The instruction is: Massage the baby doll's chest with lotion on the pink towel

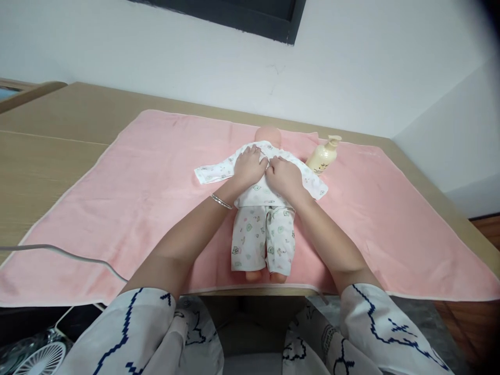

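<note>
A baby doll [269,134] lies on its back in a white printed long-sleeved shirt [258,197] and matching trousers [249,237], its bare feet towards me. My left hand [249,167] rests on the chest of the shirt, fingers bent and thumb at the front opening. Beside it, my right hand [284,177] has its fingers curled closed on the cloth at the same opening. The hands almost meet over the doll's chest, and what the fingertips pinch is partly hidden beneath them. Both sleeves of the shirt spread out sideways.
A pale yellow pump bottle [323,156] stands right of the doll, close to its sleeve. The pink blanket [156,182] covers much of the wooden table [50,156]. A grey cable [66,253] crosses at left. A small fan [41,359] sits below the table's edge.
</note>
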The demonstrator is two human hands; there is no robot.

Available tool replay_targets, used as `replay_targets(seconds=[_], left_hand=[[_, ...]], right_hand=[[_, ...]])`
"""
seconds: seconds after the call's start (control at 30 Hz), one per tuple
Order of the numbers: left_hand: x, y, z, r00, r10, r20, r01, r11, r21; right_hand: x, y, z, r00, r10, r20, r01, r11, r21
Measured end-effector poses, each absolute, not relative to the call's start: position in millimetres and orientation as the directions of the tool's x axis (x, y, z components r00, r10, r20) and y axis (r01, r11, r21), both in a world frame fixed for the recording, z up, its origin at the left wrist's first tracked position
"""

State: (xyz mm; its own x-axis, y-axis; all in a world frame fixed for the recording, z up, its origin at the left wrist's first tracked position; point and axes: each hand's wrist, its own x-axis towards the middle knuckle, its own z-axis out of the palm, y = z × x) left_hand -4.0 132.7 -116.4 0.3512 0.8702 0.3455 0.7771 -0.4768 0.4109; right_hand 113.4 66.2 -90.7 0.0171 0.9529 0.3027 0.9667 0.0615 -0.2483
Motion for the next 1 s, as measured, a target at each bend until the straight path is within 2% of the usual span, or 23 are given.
replay_targets(seconds=[0.13,0.3,0.4,0.57,0.7,0.8,0.9,1.0], left_hand=[[0,135,-127,0.311,0.876,0.369,0.778,-0.458,0.431],[2,130,-131,0.274,0.864,0.422,0.751,-0.466,0.468],[0,131,-135,0.245,0.857,0.454,0.732,-0.47,0.493],[-3,133,-146,0.154,0.844,0.514,0.715,-0.454,0.531],[-3,133,-149,0.122,0.842,0.525,0.688,-0.454,0.567],[-3,132,-148,0.115,0.839,0.531,0.675,-0.458,0.578],[-3,132,-148,0.112,0.836,0.537,0.68,-0.459,0.572],[-3,132,-149,0.117,0.827,0.55,0.689,-0.466,0.555]], right_hand=[[127,81,-103,-0.04,0.94,0.34,0.921,0.166,-0.352],[136,94,-117,0.031,0.933,0.359,0.912,0.121,-0.392],[134,90,-113,0.04,0.931,0.363,0.91,0.116,-0.399],[138,82,-91,-0.045,0.937,0.345,0.832,0.226,-0.506],[135,79,-87,0.007,0.867,0.497,0.851,0.256,-0.459],[129,83,-101,-0.039,0.89,0.455,0.887,0.24,-0.394],[126,87,-112,-0.076,0.921,0.383,0.886,0.238,-0.399],[123,86,-112,-0.022,0.886,0.462,0.867,0.247,-0.432]])
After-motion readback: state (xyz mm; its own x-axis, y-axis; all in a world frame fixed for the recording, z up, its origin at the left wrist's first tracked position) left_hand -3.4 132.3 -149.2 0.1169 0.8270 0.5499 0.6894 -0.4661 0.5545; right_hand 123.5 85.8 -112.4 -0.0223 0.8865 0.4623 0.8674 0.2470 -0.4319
